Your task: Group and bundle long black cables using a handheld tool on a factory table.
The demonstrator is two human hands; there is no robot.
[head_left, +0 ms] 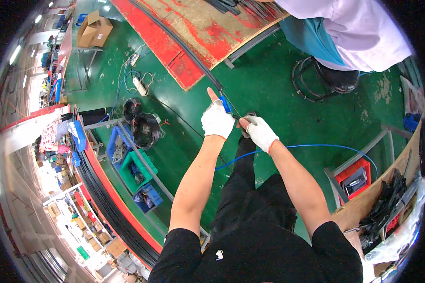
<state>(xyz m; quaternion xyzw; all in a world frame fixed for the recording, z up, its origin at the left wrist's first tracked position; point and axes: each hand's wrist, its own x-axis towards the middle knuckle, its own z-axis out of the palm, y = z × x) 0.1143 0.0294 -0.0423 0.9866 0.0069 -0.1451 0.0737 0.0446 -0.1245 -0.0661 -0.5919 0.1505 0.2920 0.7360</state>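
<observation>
In front of me, both my hands wear white gloves with bare fingertips showing. My left hand (217, 120) is closed round a small blue piece (225, 104) at the near end of a long black cable bundle (189, 52); the index finger lies along it. The bundle runs away over the table's red edge. Just right of it, my right hand (259, 133) pinches a thin dark strand (236, 116) that comes from the bundle's end. Its exact kind is too small to make out.
A red-and-tan worktable (198, 28) stands ahead, with a person in a pale top (354, 33) by a black stool (335, 78). Blue air hose (311, 145) crosses over the floor. Black coils (145, 129) and a green bin (136, 170) lie left; a red crate (366, 165) sits right.
</observation>
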